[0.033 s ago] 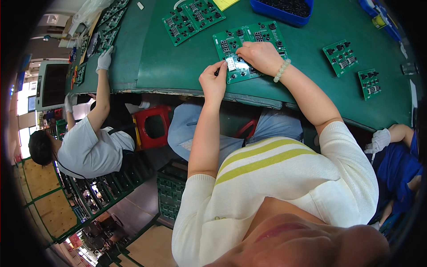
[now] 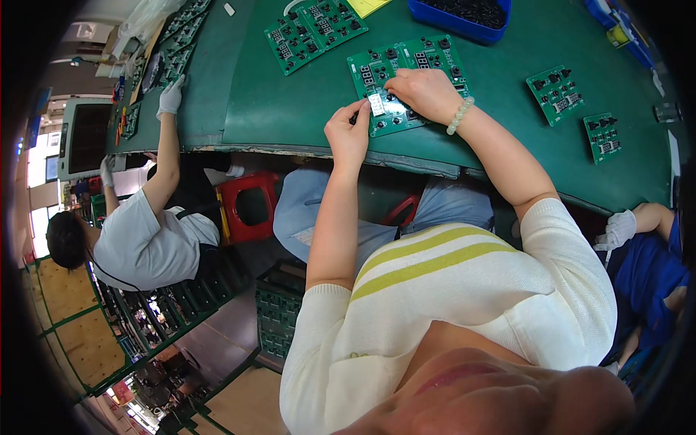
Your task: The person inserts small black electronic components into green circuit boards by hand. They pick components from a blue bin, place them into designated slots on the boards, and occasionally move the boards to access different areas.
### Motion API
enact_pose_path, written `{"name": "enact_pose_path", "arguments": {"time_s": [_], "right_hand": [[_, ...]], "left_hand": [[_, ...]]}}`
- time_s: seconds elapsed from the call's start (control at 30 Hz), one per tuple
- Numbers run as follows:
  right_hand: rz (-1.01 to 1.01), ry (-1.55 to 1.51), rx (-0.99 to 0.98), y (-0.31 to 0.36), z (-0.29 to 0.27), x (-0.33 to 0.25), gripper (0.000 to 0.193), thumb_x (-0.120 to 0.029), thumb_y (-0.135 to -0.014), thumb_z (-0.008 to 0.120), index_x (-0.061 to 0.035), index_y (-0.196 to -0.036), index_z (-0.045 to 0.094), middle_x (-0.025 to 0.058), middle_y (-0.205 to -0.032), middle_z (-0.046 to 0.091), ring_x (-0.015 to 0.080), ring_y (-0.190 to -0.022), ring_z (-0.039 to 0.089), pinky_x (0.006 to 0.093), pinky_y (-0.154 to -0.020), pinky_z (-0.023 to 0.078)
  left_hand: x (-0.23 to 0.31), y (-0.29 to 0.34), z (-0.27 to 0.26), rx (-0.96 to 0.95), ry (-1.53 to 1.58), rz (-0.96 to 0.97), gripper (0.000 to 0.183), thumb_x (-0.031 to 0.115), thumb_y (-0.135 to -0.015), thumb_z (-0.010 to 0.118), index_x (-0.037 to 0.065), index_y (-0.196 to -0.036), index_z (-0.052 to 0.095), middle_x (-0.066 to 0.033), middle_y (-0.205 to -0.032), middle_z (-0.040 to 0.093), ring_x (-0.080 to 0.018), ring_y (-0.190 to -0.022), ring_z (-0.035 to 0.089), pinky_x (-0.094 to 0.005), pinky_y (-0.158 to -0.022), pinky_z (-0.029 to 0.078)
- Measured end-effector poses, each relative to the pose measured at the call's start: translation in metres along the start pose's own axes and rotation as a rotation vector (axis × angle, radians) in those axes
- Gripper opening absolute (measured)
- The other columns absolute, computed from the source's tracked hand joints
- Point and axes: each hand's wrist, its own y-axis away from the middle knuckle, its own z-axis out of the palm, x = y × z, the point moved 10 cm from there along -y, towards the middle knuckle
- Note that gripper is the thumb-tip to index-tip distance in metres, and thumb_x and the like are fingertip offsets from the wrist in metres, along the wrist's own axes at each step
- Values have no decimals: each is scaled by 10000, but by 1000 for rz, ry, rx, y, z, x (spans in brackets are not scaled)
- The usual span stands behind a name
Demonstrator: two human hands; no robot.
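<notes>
A green circuit board [image 2: 384, 125] with black buttons and digit displays lies flat on the table in front of me. My right hand [image 2: 426, 93] reaches over its middle, fingers bent and closed at the board's surface; what they grip, if anything, is hidden beneath them. At the board's left edge, my left hand [image 2: 348, 134] pinches a small black part [image 2: 354, 117], mostly covered by the fingers. A white-lit digit display [image 2: 376, 104] shows just beside the left fingertips.
Beyond the board stands a blue bin [image 2: 464, 23] of small black parts. Another circuit board [image 2: 313, 35] lies far left of it, and two smaller boards [image 2: 554, 94] lie to the right. Co-workers' gloved hands [image 2: 170, 98] show at both sides. A red stool [image 2: 246, 206] stands left.
My hands and the board look the same. The lower gloved hand of the co-worker on the left has shifted slightly.
</notes>
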Motion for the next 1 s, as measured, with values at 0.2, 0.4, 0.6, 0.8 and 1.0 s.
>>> {"name": "enact_pose_path", "arguments": {"time_s": [0.2,0.4,0.6,0.8,1.0], "right_hand": [[-17,40,18,2,0,-3,142,-177,-851,589,-136,-921,706,50,-814,627,248,-741,665,379,-609,531],[29,-67,74,3,-3,2,138,-203,-845,633,-119,-923,710,53,-803,624,250,-731,647,372,-612,518],[68,20,-20,-4,1,0,151,-215,-834,647,-108,-917,714,53,-789,627,256,-724,643,376,-619,520],[48,-174,83,-5,-5,12,149,-207,-877,605,-96,-900,702,80,-801,623,252,-710,633,375,-611,509],[727,-1956,157,7,11,58,240,-51,-934,465,30,-1160,484,26,-753,458,76,-605,350,197,-446,293]], "left_hand": [[8,3,-4,58,-49,98,113,96,-828,705,-6,-872,720,-98,-684,607,-169,-600,563,-305,-575,448],[38,0,1,-50,-316,301,82,71,-820,699,5,-864,718,-110,-656,577,-208,-585,566,-334,-558,445],[28,-1,-6,-25,-136,229,92,73,-836,686,13,-898,720,-119,-647,558,-231,-584,554,-342,-562,442],[33,1,1,-72,-252,344,109,99,-846,703,17,-914,727,-74,-631,553,-162,-577,540,-311,-558,432],[-39,-8,-8,-64,477,-397,311,222,-968,591,-77,-1021,660,38,-632,487,-97,-515,421,-255,-460,333]]}}
